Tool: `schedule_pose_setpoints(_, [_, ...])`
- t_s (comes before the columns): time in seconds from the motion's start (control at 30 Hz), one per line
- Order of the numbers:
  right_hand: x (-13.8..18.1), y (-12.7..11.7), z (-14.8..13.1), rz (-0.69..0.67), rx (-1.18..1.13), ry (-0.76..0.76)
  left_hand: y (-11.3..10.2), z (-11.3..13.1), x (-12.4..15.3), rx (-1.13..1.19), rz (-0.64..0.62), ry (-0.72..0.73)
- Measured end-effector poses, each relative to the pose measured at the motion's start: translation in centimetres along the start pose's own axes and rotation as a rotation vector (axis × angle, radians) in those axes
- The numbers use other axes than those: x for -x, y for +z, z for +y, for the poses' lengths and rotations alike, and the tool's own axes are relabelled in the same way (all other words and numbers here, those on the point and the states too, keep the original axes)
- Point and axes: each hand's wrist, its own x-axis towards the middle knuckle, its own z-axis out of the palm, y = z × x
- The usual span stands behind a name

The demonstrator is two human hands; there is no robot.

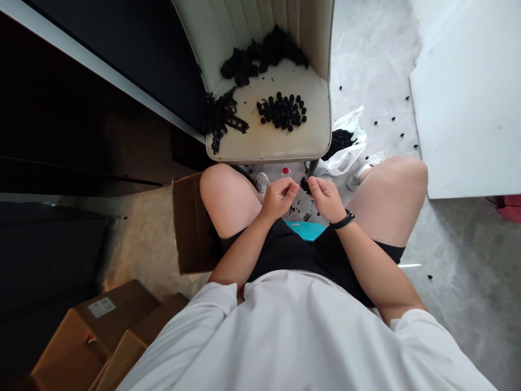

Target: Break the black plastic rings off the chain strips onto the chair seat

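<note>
Fingers of the right hand (330,202) pinch a black piece (304,185) between the knees; left hand (277,200) curled, can't tell if holding. Looks partway: small round parts (282,112) heaped on chair seat (244,141); black clumps (277,49) behind, maybe unfinished.

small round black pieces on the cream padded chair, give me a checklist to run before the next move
1. Small round black pieces gathered on the cream padded chair: ok.
2. Ragged black scraps apart from that pile: ok, mostly behind it.
3. Bare right hand gripping a dark black piece: ok, apparently by the thumb.
4. Bare left hand holding anything: cannot tell, fingers curled.
5. Grey floor free of loose black bits: not ok.
</note>
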Motion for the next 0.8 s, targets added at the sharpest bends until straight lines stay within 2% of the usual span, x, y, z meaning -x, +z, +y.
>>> schedule_pose_setpoints(0.07, [0.2,0.3,-0.1,-0.035,0.039,-0.029,-0.1,0.0,0.0,0.011,-0.094,-0.036])
schedule_pose_setpoints(0.3, [0.2,0.5,0.2,-0.128,0.023,-0.010,0.2,0.0,0.2,0.187,-0.263,-0.183])
schedule_pose_setpoints(0.5, [-0.1,-1.0,-0.2,-0.337,-0.129,-0.065,-0.9,-0.1,0.0,0.316,-0.419,-0.144])
schedule_pose_setpoints(0.57, [0.2,-1.4,-0.4,-0.407,-0.181,-0.040,-1.2,0.1,0.0,0.344,-0.493,-0.127])
schedule_pose_setpoints(0.63, [0.6,-1.7,-0.4,-0.420,-0.273,0.020,-1.3,0.4,0.1,0.399,-0.554,-0.138])
schedule_pose_setpoints(0.7, [1.0,-1.7,-0.2,-0.351,-0.384,0.085,-1.1,0.6,0.5,0.536,-0.512,-0.170])
schedule_pose_setpoints(0.8, [1.3,-1.4,0.3,-0.207,-0.529,0.172,-0.4,0.9,0.9,0.749,-0.374,-0.231])
